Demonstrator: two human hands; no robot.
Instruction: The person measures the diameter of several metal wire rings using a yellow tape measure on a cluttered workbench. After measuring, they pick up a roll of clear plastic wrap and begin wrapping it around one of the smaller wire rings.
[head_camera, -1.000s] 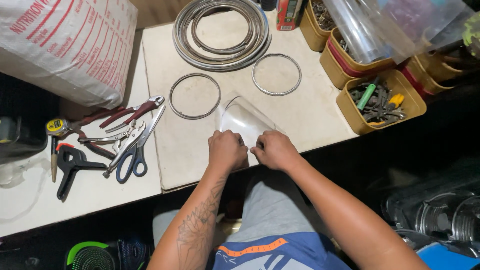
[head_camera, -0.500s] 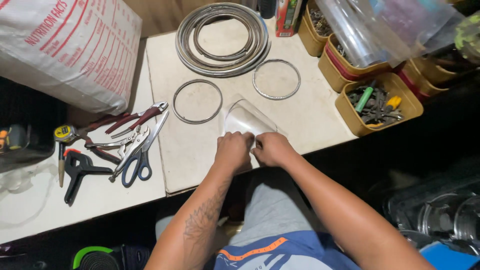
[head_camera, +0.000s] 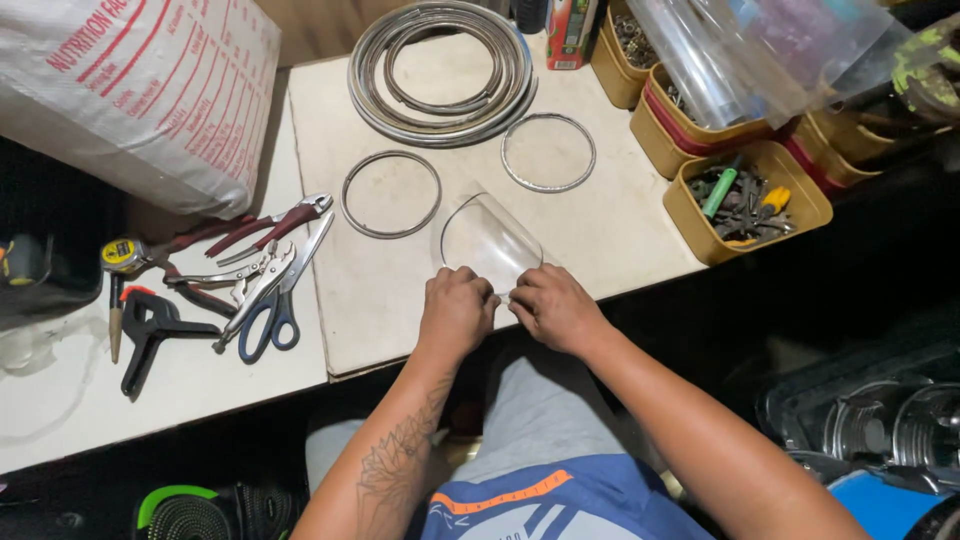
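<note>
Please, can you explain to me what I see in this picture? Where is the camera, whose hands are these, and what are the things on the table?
The camera is worn on a person's head and looks down, so you see that person's own arms from above. No machine is here.

The left hand and the right hand both pinch the near edge of a clear curved plastic sheet that lies on the pale table.

Beyond the sheet lie two single metal rings and, farther back, a coil of rings.

To the left are hand tools: blue scissors, red pliers, a black clamp and a tape measure. A big white sack lies behind them.

To the right stand yellow boxes of small parts.
</note>
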